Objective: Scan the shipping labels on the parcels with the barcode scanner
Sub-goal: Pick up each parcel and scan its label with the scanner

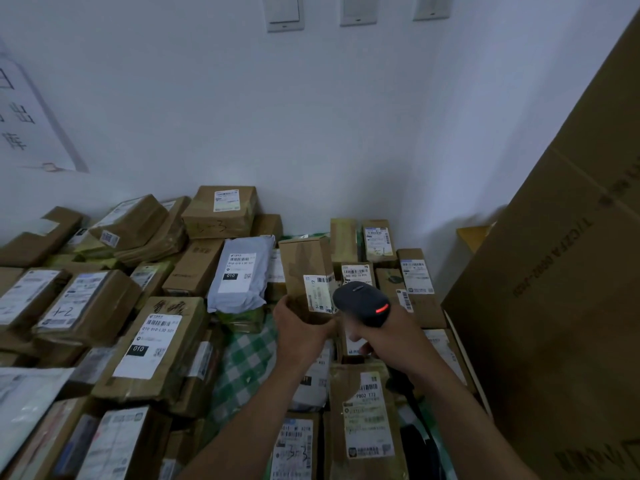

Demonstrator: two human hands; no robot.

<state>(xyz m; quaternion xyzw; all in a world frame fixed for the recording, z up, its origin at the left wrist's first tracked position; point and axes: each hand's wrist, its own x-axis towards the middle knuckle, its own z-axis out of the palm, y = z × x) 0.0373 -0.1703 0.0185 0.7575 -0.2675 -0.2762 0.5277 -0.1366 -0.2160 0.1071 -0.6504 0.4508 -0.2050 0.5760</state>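
The handle of the barcode scanner (362, 303) is hidden inside the right hand (388, 336), whose fingers (354, 336) are blurred. The scanner head covers a corner of the shipping label (319, 293) on the upright parcel (304, 261), and the left hand (300, 328) hides the parcel's lower end. The label's small print is not readable. The large carton (571, 289) is cut off by the right edge, the wall sheet (27, 109) by the left.

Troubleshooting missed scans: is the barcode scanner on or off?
On: a red light glows on the barcode scanner in the right hand, beside the parcel in the left hand.
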